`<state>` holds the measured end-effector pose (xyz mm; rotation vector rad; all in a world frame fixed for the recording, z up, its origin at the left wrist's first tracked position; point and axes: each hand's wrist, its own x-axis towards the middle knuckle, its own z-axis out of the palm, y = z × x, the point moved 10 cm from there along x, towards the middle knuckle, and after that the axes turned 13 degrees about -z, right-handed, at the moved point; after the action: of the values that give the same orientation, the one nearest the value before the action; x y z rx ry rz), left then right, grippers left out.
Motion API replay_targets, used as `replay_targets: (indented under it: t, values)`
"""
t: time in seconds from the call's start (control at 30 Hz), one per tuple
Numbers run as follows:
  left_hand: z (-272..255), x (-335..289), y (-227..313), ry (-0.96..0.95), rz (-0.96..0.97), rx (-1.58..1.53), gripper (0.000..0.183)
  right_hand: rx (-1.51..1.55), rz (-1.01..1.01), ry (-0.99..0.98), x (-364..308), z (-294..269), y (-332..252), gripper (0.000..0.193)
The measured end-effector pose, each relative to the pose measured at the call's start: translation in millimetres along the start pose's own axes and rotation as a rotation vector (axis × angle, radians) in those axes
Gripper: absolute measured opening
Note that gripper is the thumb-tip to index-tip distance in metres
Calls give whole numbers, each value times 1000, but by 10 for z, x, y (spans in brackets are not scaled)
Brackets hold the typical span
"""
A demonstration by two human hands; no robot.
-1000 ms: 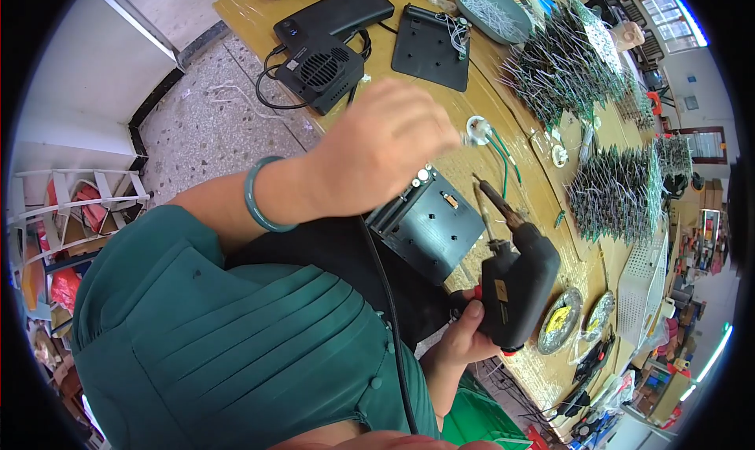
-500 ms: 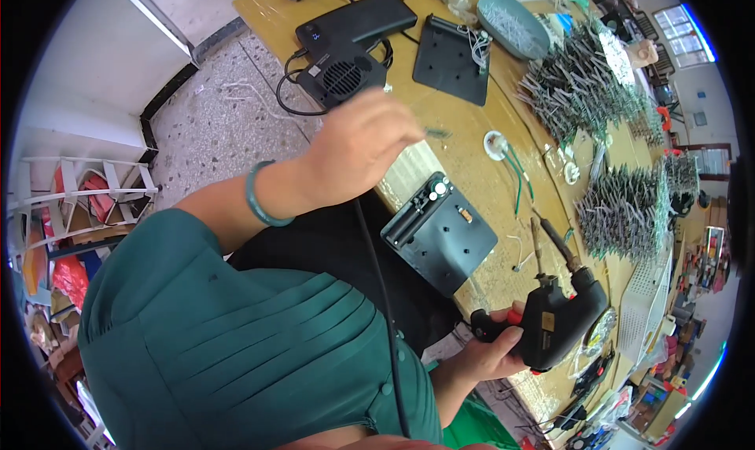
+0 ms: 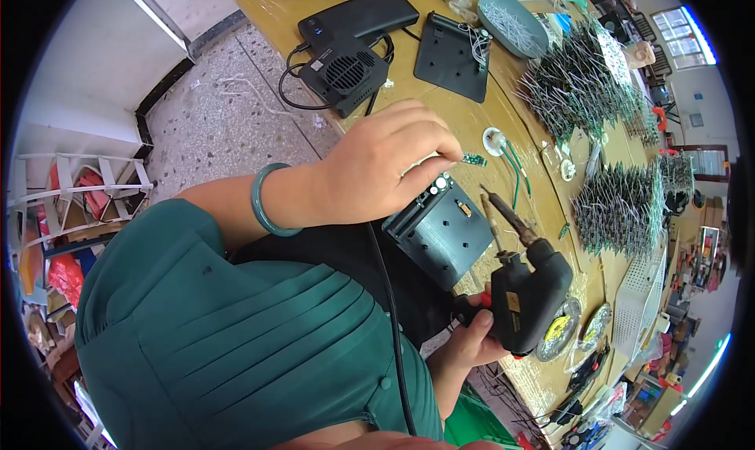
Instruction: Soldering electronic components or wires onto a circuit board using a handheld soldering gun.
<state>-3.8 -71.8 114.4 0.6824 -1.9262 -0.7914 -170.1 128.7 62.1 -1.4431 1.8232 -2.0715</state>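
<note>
Left hand (image 3: 393, 163): thumb and fingers pinching a green circuit board (image 3: 474, 160)
Right hand (image 3: 476, 341): closed around a black soldering gun (image 3: 531, 297), its tip pointing toward the board
Black panel (image 3: 447, 236): between the hands, at the edge of the table (image 3: 456, 124)

left hand (image 3: 393, 159): pinched, knuckles up | right hand (image 3: 472, 343): curled in grip, lower

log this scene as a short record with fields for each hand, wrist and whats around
left hand: pinching small green circuit board
left wrist: grey-green bangle
right hand: gripping black soldering gun
gun tip: pointing away from right hand
nearby: black plate by table edge
beyond: two dense clusters of green boards
</note>
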Motion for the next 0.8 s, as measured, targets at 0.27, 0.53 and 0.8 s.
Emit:
replay_targets:
  t: [0.27, 0.53, 0.8]
  values:
    - [33, -24, 91, 21, 102, 6, 20, -19, -18, -8, -27, 31, -1, 51]
    - [64, -30, 86, 16, 94, -14, 20, -2, -53, -30, 0, 83, -24, 45]
    - [72, -38, 105, 9, 96, -10, 20, 19, -63, -28, -2, 84, -17, 50]
